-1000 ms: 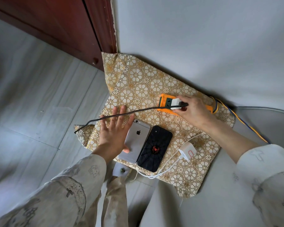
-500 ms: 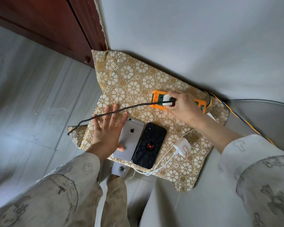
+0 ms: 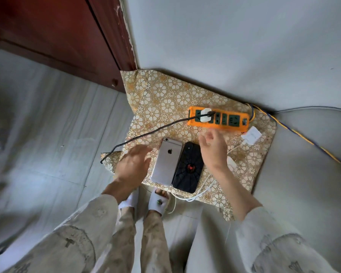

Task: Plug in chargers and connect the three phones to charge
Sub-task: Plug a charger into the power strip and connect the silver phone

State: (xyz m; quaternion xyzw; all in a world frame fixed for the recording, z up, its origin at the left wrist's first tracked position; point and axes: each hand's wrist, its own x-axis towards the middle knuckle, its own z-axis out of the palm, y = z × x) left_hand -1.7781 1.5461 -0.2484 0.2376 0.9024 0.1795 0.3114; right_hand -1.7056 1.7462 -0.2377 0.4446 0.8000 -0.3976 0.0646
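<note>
Fingers of both hands are spread, nothing held. Black braided cable (image 3: 146, 132): plugged at orange power strip (image 3: 219, 119), trailing left over patterned cloth (image 3: 161, 99); judged light, limp; best pinched at its free connector.

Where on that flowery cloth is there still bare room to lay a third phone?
The cloth is bare between the door frame and the orange power strip. It is crowded nearer: silver phone, black phone, white cables and both hands.
</note>
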